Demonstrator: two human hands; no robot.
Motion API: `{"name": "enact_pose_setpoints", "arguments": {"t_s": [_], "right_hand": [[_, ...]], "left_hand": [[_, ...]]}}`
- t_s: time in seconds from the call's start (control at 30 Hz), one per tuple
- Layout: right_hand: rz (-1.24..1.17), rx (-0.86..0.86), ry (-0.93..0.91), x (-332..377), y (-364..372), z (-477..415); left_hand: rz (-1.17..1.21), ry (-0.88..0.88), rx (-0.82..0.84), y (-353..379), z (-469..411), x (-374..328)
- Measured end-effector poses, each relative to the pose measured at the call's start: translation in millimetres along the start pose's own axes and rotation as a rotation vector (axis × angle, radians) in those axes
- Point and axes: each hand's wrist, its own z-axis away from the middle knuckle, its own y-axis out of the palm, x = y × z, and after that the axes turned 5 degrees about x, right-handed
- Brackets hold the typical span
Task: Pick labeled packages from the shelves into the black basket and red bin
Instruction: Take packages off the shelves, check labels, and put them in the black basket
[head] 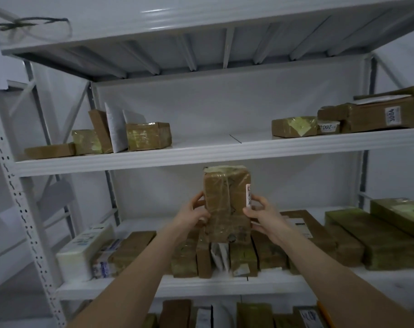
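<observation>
A tall brown taped package [226, 200] stands upright in front of me, above the middle shelf's row of parcels. My left hand [194, 213] grips its left side and my right hand [264, 216] grips its right side, fingers next to a white label [248, 195] on the right edge. Below it, several brown packages [244, 256] stand side by side on the middle shelf [225, 284]. No black basket or red bin is in view.
The upper shelf [201, 155] holds brown boxes at left [149, 136] and labeled parcels at right [371, 117]. A white box [83, 250] lies at the middle shelf's left, long olive packages [376, 237] at its right. More parcels [253, 314] sit on the lowest shelf. A perforated white upright [23, 209] stands left.
</observation>
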Motion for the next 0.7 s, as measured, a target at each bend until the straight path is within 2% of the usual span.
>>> {"name": "enact_pose_setpoints", "arguments": {"t_s": [0.3,0.57,0.7], "right_hand": [[0.079,-0.06,0.094,-32,0,-3],[0.138,-0.023,0.176,-39,-1,-2],[0.009,-0.024,0.277,-51,-7,-1]], "left_hand": [[0.214,-0.133,0.009,-9,-9,31],[0.375,-0.169,0.034,-11,-20,54],[0.377,-0.152,0.081,-9,-20,59]]}}
